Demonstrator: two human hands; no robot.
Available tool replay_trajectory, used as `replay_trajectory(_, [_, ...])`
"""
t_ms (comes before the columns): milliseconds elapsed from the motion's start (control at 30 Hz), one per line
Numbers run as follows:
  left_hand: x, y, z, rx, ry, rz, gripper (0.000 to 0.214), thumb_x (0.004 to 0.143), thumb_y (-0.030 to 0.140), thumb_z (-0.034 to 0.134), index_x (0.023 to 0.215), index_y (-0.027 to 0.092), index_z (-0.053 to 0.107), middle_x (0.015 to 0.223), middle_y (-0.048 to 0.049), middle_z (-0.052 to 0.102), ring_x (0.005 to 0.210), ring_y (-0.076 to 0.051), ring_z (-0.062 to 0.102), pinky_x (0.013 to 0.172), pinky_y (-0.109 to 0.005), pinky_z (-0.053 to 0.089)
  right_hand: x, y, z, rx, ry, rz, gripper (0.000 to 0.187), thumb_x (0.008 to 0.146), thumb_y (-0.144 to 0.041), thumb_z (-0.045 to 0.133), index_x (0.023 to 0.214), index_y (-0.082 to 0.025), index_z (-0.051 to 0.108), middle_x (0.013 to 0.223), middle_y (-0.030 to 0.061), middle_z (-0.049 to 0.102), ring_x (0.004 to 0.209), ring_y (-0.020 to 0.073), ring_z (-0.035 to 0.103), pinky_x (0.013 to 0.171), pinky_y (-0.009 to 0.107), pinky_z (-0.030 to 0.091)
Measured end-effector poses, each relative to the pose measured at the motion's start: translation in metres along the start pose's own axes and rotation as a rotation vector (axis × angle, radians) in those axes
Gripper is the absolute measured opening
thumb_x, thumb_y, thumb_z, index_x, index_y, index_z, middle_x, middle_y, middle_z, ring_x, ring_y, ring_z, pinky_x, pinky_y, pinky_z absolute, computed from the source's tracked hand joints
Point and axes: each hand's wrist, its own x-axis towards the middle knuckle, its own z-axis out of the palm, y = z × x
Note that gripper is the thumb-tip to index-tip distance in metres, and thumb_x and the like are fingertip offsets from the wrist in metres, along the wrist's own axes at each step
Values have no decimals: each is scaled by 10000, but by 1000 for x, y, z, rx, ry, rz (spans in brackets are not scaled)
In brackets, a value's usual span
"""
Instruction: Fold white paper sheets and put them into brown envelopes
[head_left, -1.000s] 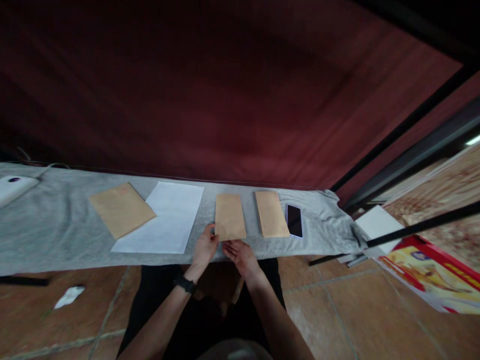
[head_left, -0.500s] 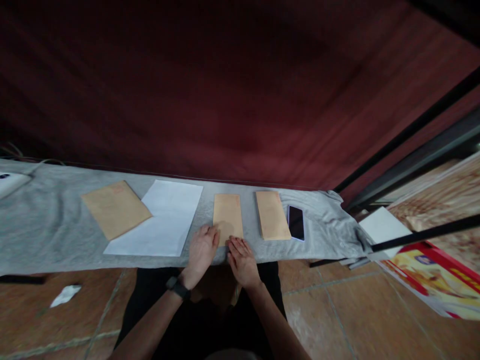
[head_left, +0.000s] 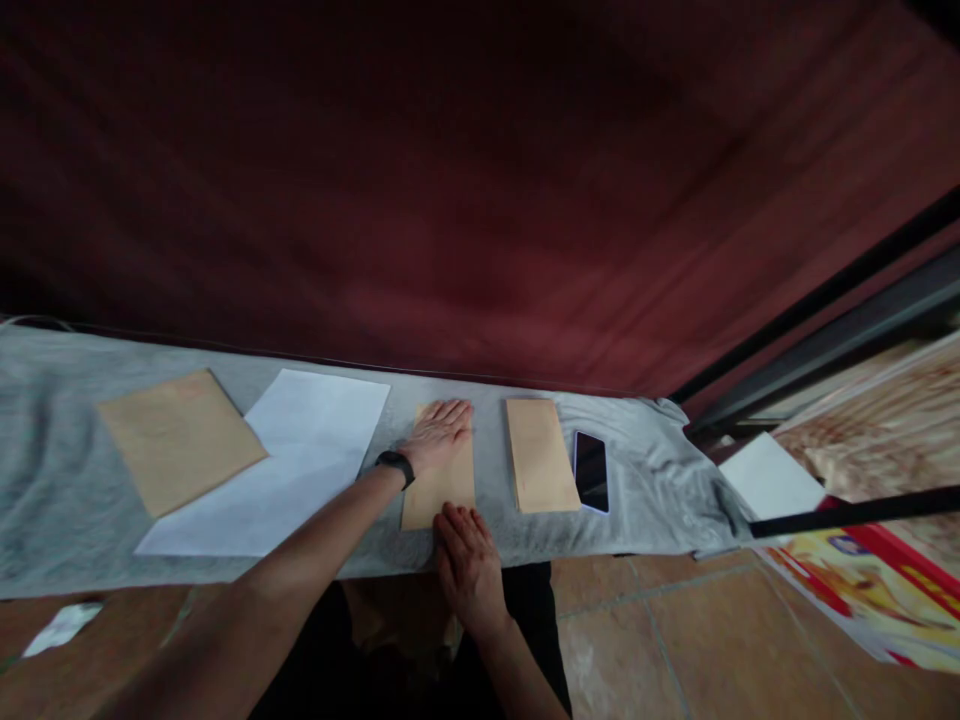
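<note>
A brown paper envelope (head_left: 439,490) lies flat on the grey cloth in front of me. Across its far end rests my left hand (head_left: 441,432), palm down with the fingers stretched toward the right; a dark band is on that wrist. At the envelope's near right corner my right hand (head_left: 469,565) lies with its fingers extended, touching the edge. Right of them is a stack of brown envelopes (head_left: 541,455). To the left, a larger brown envelope (head_left: 180,440) overlaps white paper sheets (head_left: 319,430).
A phone (head_left: 591,472) lies just right of the stack. Grey cloth (head_left: 637,450) covers the narrow table, with a dark red curtain (head_left: 450,200) behind it. Black bars (head_left: 862,510) and a colourful box (head_left: 877,590) stand at the right. White scrap (head_left: 64,628) lies on the floor.
My left hand has moved from the near left edge of the envelope to its far end. My right hand stays by the near right corner. The view has shifted slightly.
</note>
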Motion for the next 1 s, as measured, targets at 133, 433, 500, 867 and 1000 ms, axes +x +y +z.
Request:
replay_trajectory(133, [-7,-1,4,-30,-18,81,544,971,379,360,1474,205,471,1585,-86,415,1486,-203,329,1238,-408,133,0,2,0,12,-14,-7,506,961,-167,456,1463,-217,495,1483,90,539,1391,240,480,1192,498,378])
replay_trajectory(433, [-51,16,8,8,-92,189,545,1007,365,320,1520,197,396,1622,-75,347,1513,-160,261,1243,-360,108,-1,6,0,93,16,-50,496,938,-114,437,1424,-189,509,1417,105,580,1372,222,482,1201,486,364])
replay_trajectory(500, [-62,23,6,45,-121,210,546,1015,371,316,1525,188,380,1624,-77,344,1510,-161,265,1241,-359,121,-2,8,0,153,39,-44,468,939,-111,427,1387,-201,529,1382,101,596,1345,220,503,1196,494,370])
replay_trajectory(867, [-132,59,3,119,-145,309,526,1026,317,350,1534,182,346,1607,-95,376,1507,-187,279,1239,-393,185,-3,6,6,343,265,130,273,1007,-197,353,1178,-222,565,1150,109,606,1159,219,586,1048,442,502])
replay_trajectory(1000, [-156,73,-1,115,-148,294,584,993,315,415,1549,175,303,1619,-98,352,1508,-195,280,1241,-391,189,-5,7,7,306,247,147,358,1036,-255,320,1324,-194,524,1309,136,570,1291,219,524,1111,456,452])
